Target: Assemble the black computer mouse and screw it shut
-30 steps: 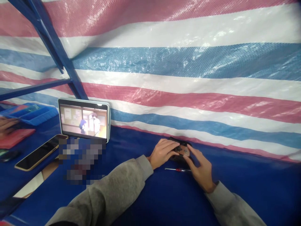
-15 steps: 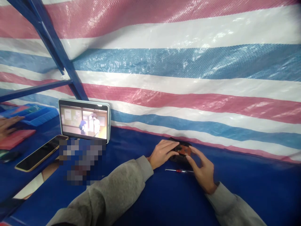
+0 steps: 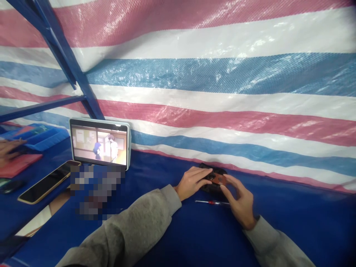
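The orange-brown board [image 3: 218, 179] lies directly ahead of the wearer, between the fingertips of both hands and over a dark casing [image 3: 213, 188] on the blue table surface [image 3: 194, 237]. Its long axis runs from left to right, dipping slightly toward the right end.

Neither hand is nearer: each is at one end. The left hand [image 3: 193, 182] bends its fingers and thumb over the left end; contact appears likely, but whether it grips the board, the casing or both cannot be told. The right hand [image 3: 241, 202] appears to pinch the right end between thumb and forefinger, one on each long edge.

A thin tool with a red collar [image 3: 211, 203] lies on the near side of the casing, roughly parallel to the board, its silver tip to the left (its other end meets the outline of the right hand and is lost there).

Hard to make out: the left end of the board, covered by fingers; the casing's interior, dark throughout; the board's underside, out of sight. Another person's hand [image 3: 8, 152] at the left edge is cut off and blurred.
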`<state>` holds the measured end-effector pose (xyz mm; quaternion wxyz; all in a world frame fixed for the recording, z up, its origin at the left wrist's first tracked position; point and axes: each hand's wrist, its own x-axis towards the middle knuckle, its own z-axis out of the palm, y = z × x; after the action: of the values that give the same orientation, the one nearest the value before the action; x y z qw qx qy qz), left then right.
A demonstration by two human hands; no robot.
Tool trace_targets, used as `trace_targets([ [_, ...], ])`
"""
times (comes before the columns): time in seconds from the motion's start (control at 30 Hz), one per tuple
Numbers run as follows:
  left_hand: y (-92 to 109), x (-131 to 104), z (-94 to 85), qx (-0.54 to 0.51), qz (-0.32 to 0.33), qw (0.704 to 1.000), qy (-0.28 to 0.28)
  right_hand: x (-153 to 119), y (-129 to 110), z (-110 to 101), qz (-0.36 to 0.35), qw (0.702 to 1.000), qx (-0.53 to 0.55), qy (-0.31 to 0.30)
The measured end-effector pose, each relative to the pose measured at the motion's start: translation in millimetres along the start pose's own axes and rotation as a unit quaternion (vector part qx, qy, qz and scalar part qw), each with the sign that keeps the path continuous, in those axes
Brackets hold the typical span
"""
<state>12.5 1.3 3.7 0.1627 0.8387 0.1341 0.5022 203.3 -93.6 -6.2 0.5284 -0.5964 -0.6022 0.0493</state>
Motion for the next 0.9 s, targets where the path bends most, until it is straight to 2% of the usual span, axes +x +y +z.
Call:
trace_targets([
  [0.3,4.4,2.6,-3.3,0.001,0.009,1.000,-0.008,-1.3,1.8,0.5,-0.006,1.000,0.013,0.003],
  [0.57,3.9,1.7,-2.5,-0.009,0.006,1.000,-0.002,5.5,-11.9,-2.4,-0.075,0.997,-0.008,0.011],
  [0.9,-0.4,-2.7,2.6,-0.009,0.007,1.000,-0.024,6.7,-16.2,-1.6,-0.022,0.999,-0.038,0.001],
])
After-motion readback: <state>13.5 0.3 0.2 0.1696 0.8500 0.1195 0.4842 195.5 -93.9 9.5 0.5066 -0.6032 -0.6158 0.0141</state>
